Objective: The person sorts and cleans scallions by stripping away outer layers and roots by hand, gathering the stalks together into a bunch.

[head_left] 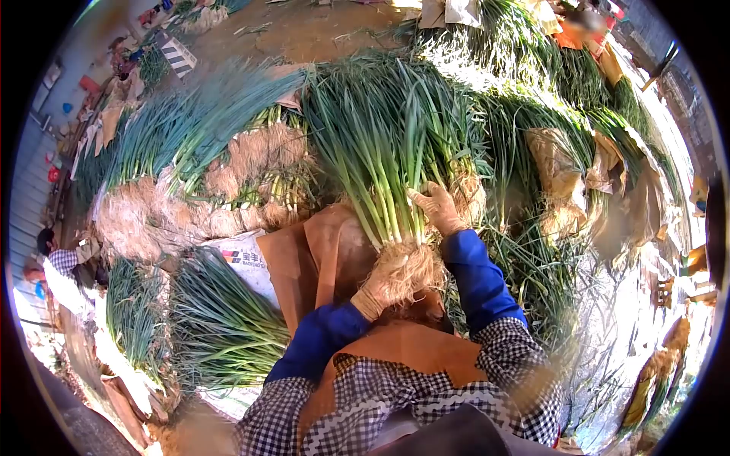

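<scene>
Checked clothing [353, 410] lies nearest us; just beyond the brown apron [414, 346] we have the bundle of green stalks [385, 175], leaves pointing away, probably moderately heavy, limber at the leaves, firmer but bruisable at the pale shanks [388, 216], best held there and under the root mass [417, 270]. Our right hand [437, 207] curls its fingers against the shanks; our left hand [376, 290] supports the roots, finger closure unclear. Around us we note brown ground [304, 34], stacked rows of stalks [152, 209] and a printed white sack [251, 266].
</scene>
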`<state>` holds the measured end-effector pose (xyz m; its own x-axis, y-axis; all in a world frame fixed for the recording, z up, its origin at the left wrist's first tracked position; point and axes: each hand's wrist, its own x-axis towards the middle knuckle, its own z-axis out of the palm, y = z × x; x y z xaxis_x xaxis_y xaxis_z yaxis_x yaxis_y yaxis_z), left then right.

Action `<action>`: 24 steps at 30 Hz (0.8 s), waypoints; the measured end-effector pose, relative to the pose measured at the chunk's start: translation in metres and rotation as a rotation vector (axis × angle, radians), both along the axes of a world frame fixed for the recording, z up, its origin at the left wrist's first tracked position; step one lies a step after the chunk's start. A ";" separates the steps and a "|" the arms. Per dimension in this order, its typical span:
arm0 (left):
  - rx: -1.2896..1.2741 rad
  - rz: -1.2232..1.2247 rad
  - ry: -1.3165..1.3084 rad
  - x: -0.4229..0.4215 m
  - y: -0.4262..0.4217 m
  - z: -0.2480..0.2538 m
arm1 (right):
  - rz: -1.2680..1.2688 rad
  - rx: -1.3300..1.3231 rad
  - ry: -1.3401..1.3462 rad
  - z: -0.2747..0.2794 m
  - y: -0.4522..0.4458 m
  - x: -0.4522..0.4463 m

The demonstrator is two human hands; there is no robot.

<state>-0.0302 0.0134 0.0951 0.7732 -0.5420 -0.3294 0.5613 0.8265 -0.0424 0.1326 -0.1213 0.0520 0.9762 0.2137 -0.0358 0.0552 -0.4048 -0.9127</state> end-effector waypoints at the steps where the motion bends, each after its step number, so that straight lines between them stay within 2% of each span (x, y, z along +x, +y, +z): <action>1: -0.003 0.003 0.006 -0.002 -0.004 -0.006 | 0.040 -0.165 -0.109 0.020 0.003 -0.007; 3: 0.180 0.030 -0.103 0.002 -0.013 -0.033 | 0.044 -0.335 -0.223 -0.008 0.010 -0.003; 4: 0.028 -0.048 -0.170 0.004 -0.008 -0.038 | 0.003 -0.438 -0.205 -0.008 0.013 -0.004; 5: 0.028 -0.041 -0.173 0.005 -0.009 -0.043 | 0.016 -0.536 -0.223 0.001 0.013 -0.006; 7: 0.159 -0.010 0.029 0.003 -0.013 -0.048 | -0.061 -0.330 -0.233 -0.006 0.008 -0.008; 8: 0.071 -0.021 0.010 0.003 -0.010 -0.049 | -0.215 -0.091 -0.198 -0.008 0.009 -0.010; 9: 0.070 -0.021 0.014 0.002 -0.009 -0.050 | -0.151 0.059 0.121 -0.002 -0.010 -0.006; 11: 0.124 0.038 -0.066 0.003 -0.009 -0.058 | -0.257 -0.166 -0.064 -0.033 -0.041 0.026; 12: 0.029 0.018 -0.193 0.006 -0.008 -0.086 | -0.258 -0.167 -0.065 -0.020 -0.041 0.031; 13: 0.029 0.016 -0.196 0.010 -0.007 -0.089 | -0.207 -0.469 -0.046 0.007 -0.041 0.034; 14: 0.081 0.148 -0.305 0.018 -0.002 -0.075 | -0.155 -0.770 -0.025 0.022 -0.042 0.040; 16: 0.044 0.205 -0.360 0.025 0.009 -0.031 | 0.162 -1.162 -0.117 -0.005 -0.051 0.068; 18: -0.117 0.321 -0.418 0.038 0.024 -0.025 | 0.249 -1.192 0.026 -0.014 -0.046 0.086; 19: -0.050 0.421 -0.392 0.040 0.031 -0.016 | 0.248 -1.194 0.024 -0.004 -0.048 0.079; 20: -0.250 0.328 -0.419 0.054 0.049 -0.063 | 0.228 -0.747 0.135 0.017 -0.052 0.062; 21: -0.094 0.311 -0.298 0.049 0.058 -0.072 | 0.204 -0.300 0.232 0.039 -0.054 0.043; 23: -0.118 0.372 -0.301 0.040 0.042 -0.028 | 0.098 0.173 0.275 0.061 -0.061 -0.006; 24: -0.062 0.346 -0.340 0.034 0.032 -0.022 | 0.176 0.384 0.309 -0.006 -0.079 0.003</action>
<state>0.0040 0.0458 0.0732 0.9696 -0.2447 -0.0023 0.2446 0.9688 0.0410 0.1352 -0.2007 0.0465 0.8807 0.4278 -0.2034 -0.2031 -0.0469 -0.9780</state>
